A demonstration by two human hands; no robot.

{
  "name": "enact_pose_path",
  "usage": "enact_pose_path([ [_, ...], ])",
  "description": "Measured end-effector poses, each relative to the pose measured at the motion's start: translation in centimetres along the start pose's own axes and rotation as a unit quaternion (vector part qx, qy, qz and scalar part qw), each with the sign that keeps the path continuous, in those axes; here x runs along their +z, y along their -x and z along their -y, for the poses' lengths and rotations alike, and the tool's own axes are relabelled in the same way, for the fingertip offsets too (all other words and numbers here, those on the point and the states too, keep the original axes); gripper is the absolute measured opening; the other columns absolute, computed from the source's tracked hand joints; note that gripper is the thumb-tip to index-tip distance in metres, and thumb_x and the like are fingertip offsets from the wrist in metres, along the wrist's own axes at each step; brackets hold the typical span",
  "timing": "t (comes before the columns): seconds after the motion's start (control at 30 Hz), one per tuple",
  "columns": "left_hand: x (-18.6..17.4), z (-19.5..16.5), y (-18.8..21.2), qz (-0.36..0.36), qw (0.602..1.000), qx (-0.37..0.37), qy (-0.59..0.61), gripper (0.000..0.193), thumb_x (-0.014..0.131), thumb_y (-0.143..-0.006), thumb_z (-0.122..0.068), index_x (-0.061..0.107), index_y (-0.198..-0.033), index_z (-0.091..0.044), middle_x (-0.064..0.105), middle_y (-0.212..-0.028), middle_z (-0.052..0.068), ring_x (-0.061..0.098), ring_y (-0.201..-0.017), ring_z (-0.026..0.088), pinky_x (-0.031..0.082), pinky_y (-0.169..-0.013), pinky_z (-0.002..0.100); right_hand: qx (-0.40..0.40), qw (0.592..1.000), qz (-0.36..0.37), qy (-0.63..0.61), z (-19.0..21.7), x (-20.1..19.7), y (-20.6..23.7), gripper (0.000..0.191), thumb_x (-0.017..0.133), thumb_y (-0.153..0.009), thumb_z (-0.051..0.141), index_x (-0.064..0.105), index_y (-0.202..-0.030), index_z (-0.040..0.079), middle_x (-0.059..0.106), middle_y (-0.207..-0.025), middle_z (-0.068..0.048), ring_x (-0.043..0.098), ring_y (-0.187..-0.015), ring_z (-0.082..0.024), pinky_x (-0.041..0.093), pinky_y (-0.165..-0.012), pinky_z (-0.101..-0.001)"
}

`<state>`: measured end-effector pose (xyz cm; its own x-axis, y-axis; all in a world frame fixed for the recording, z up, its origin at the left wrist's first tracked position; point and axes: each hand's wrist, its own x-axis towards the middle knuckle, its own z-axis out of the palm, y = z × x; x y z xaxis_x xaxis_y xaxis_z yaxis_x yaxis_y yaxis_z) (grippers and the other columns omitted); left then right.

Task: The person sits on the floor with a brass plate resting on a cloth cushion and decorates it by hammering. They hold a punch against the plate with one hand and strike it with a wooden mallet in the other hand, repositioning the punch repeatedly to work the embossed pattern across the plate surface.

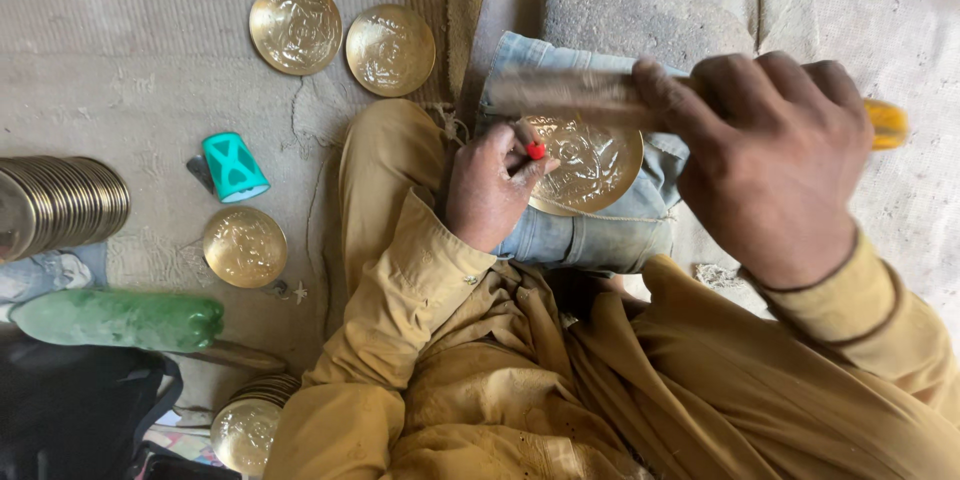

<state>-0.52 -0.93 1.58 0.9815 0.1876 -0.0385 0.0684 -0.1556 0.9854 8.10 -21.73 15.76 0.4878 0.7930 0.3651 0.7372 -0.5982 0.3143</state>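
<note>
A round brass plate (590,165) with an engraved pattern lies on folded blue denim (600,230) over my lap. My left hand (490,185) rests on the plate's left edge and pinches a small red-tipped tool (537,151) upright against the metal. My right hand (770,165) is raised above the plate's right side, closed around a hammer with a yellow handle end (886,123); its blurred head (560,95) hangs over the top of the plate.
Two engraved brass plates (295,27) (390,50) lie on the mat at the back, another (245,247) at the left. A stack of plates (65,205) stands at far left, more plates (245,430) below. A teal cup (233,167), green bottle (120,318), grey stone (640,5).
</note>
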Motion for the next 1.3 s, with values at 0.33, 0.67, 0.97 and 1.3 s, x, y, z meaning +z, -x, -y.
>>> enact_pose_path([
  [0.33,0.0,0.2,0.0,0.023,0.998,0.021,0.049,0.026,0.083,-0.087,-0.004,0.06,-0.099,-0.001,0.072,-0.09,0.009,0.075,-0.084,0.015,0.061,-0.072,0.029,0.019,0.999,0.02,-0.042,0.3,-0.8,-1.3,0.024,0.075,-0.102,0.01,0.082,-0.121,0.021,0.072,-0.086,0.001,0.055,-0.065,-0.008,0.044,-0.062,-0.0264],
  [0.67,0.3,0.3,-0.1,0.036,0.997,0.017,0.06,0.027,0.081,-0.087,-0.004,0.058,-0.101,-0.001,0.073,-0.09,0.009,0.075,-0.086,0.013,0.062,-0.074,0.028,0.011,0.999,0.043,-0.031,0.0,-0.6,-0.6,0.024,0.075,-0.1,0.009,0.082,-0.119,0.021,0.074,-0.082,-0.001,0.057,-0.06,-0.009,0.043,-0.056,-0.0257],
  [0.97,0.2,0.0,-0.2,0.035,0.999,-0.003,-0.01,0.03,0.085,-0.084,-0.006,0.058,-0.097,-0.001,0.073,-0.081,0.01,0.074,-0.073,0.015,0.058,-0.064,0.029,0.031,0.998,0.017,-0.045,0.2,-1.0,-1.2,0.023,0.073,-0.099,0.005,0.081,-0.116,0.017,0.075,-0.083,-0.003,0.057,-0.058,-0.011,0.044,-0.053,-0.0268],
  [1.3,0.4,-0.2,-0.2,0.035,0.998,-0.012,-0.045,0.031,0.086,-0.082,-0.009,0.061,-0.096,-0.001,0.074,-0.08,0.011,0.076,-0.069,0.015,0.057,-0.058,0.029,-0.014,0.997,0.075,-0.031,-0.1,-0.7,-0.4,0.028,0.073,-0.096,0.006,0.082,-0.118,0.021,0.073,-0.079,-0.001,0.055,-0.056,-0.01,0.045,-0.052,-0.0257],
])
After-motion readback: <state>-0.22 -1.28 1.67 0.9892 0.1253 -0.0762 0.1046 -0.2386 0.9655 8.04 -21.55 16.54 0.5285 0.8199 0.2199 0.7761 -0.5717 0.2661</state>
